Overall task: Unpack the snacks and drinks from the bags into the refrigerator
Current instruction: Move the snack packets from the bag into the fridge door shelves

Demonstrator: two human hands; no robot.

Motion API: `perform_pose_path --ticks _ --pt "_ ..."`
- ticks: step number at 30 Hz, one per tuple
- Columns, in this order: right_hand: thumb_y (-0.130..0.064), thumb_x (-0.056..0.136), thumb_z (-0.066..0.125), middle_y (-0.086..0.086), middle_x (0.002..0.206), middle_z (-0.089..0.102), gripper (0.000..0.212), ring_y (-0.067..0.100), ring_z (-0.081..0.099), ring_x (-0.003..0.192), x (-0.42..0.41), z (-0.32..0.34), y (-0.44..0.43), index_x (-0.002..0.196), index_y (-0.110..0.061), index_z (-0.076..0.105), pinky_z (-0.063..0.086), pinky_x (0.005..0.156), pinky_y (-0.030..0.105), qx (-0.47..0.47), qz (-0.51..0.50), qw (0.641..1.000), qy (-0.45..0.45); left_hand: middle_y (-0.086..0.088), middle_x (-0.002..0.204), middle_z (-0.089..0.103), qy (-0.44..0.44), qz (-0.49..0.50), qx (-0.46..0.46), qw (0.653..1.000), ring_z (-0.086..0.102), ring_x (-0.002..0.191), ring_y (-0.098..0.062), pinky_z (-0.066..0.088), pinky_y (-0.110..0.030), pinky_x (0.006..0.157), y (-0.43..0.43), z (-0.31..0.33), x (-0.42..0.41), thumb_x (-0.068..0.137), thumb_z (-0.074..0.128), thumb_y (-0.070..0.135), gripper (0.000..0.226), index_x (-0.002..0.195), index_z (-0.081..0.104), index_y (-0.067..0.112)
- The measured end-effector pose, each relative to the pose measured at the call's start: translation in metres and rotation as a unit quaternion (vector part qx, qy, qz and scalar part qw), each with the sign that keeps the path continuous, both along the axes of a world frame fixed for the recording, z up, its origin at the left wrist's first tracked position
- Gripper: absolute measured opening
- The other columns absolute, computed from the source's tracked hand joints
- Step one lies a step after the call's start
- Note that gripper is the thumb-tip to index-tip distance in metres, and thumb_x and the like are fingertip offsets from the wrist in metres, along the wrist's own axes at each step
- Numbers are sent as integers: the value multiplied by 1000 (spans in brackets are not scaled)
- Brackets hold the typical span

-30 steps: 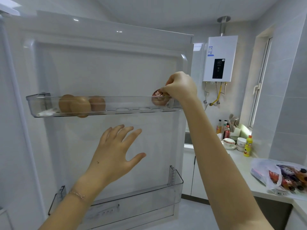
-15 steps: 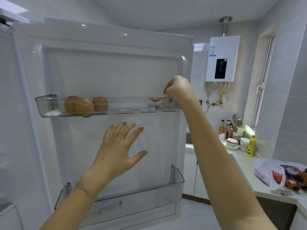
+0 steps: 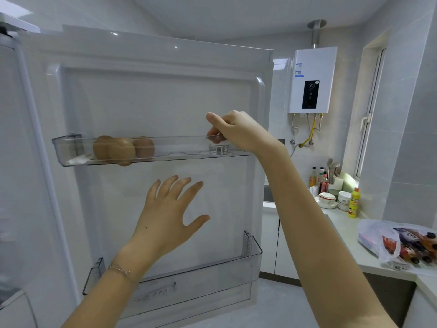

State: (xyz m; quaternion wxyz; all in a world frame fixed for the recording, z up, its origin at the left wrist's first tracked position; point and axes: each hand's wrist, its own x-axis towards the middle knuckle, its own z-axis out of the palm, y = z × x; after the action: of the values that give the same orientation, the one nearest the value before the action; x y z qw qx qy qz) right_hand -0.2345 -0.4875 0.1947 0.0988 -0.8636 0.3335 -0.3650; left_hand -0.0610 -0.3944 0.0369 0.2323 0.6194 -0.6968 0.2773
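On the open refrigerator door, the upper door shelf (image 3: pixel 179 157) carries eggs (image 3: pixel 123 150) at nine o'clock, and below it, toward seven o'clock, the left hand (image 3: pixel 165 216) hovers spread and holds nothing. The snack cup (image 3: pixel 219 149) sits at the shelf's three o'clock end, just above centre; the right hand (image 3: pixel 238 131) has curled fingertips on its lid and the thumb lifted, though a real grip cannot be told. This looks like the placing step ending, so next comes lifting clear and reaching to the bag (image 3: pixel 373 235) at four o'clock.
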Motion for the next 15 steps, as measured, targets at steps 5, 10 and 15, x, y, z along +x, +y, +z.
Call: perform_pose_path --ticks 5,10,15 --pt "-49 103 28 -13 55 60 63 15 54 63 -14 -2 -2 84 -12 76 43 60 28 -28 -113 993 32 0 145 46 15 -14 9 1000 33 139 -27 21 -53 116 2 -3 2 86 28 73 73 144 40 31" --pt "-46 103 29 -7 43 43 61 17 37 50 -26 -10 -9 54 -10 34 27 60 29 -69 -192 978 45 1 144 47 25 -27 12 999 33 139 -26 21 -52 116 4 -4 1 84 29 73 73 143 42 32" --pt "-51 99 39 -12 71 62 46 10 56 71 -32 -26 3 78 -18 64 39 67 26 -84 -178 980 -39 3 143 48 25 -48 16 998 35 138 -28 22 -53 115 2 -3 -5 82 30 76 76 143 43 33"
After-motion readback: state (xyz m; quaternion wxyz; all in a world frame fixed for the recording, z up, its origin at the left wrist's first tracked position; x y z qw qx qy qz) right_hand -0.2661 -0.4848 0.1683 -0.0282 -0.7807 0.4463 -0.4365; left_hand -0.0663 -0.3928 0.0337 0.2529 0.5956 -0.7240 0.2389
